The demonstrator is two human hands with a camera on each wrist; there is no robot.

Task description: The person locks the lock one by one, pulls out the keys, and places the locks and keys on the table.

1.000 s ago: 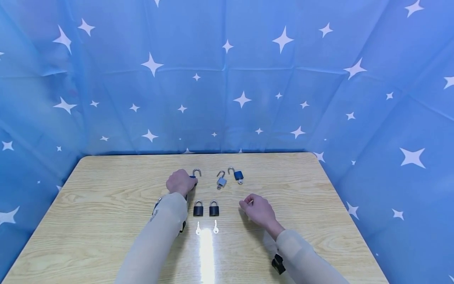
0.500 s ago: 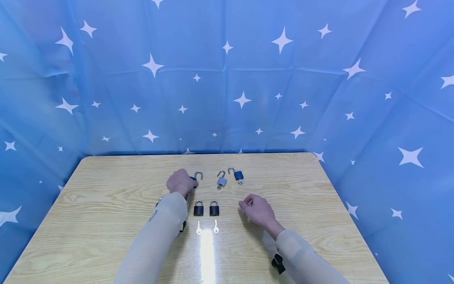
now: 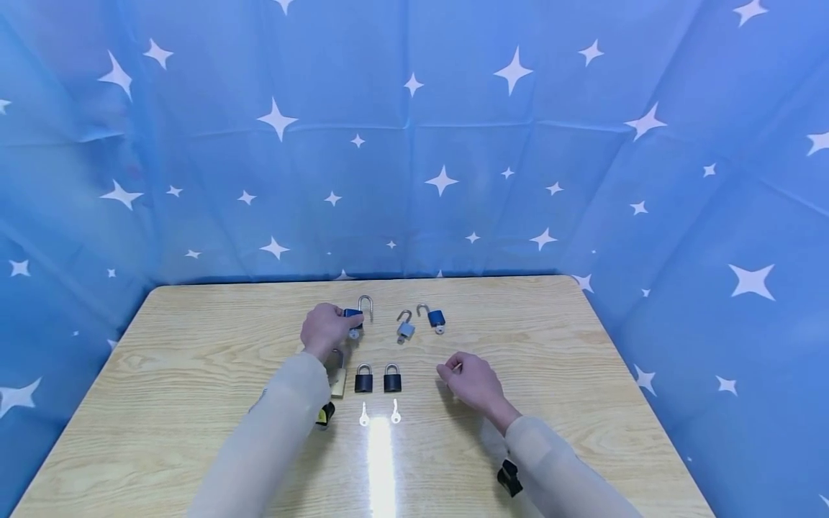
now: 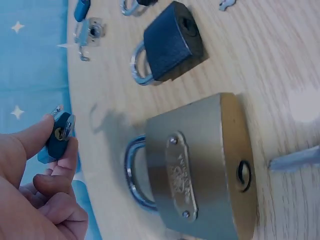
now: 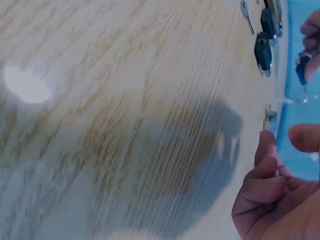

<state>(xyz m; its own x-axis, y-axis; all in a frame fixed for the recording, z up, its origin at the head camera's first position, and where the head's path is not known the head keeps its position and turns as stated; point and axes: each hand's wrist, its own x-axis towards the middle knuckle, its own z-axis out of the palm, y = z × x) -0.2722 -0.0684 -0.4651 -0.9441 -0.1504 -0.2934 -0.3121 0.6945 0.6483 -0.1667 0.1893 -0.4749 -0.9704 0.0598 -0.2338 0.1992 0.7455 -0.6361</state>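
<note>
My left hand (image 3: 324, 329) pinches a blue padlock (image 3: 353, 317) by its body between thumb and fingers, above the back of the table. Its shackle stands open, and a key (image 4: 68, 127) sits in its keyway in the left wrist view. Below that hand lies a brass padlock (image 4: 186, 170), its shackle closed, partly hidden by the sleeve in the head view. My right hand (image 3: 474, 381), fingers loosely curled and holding nothing, stays low over the table, right of two black padlocks (image 3: 364, 383).
Behind the black padlocks lie a pale padlock (image 3: 405, 331) and another blue padlock (image 3: 437, 318), both with open shackles and keys. Two loose keys (image 3: 364, 415) lie in front of the black ones. A star-patterned blue curtain (image 3: 414, 158) hangs behind the table (image 3: 583, 403).
My left hand has raised the blue padlock, so more of its body and the key show. The left forearm has shifted left, uncovering the brass padlock. My right hand has stayed put.
</note>
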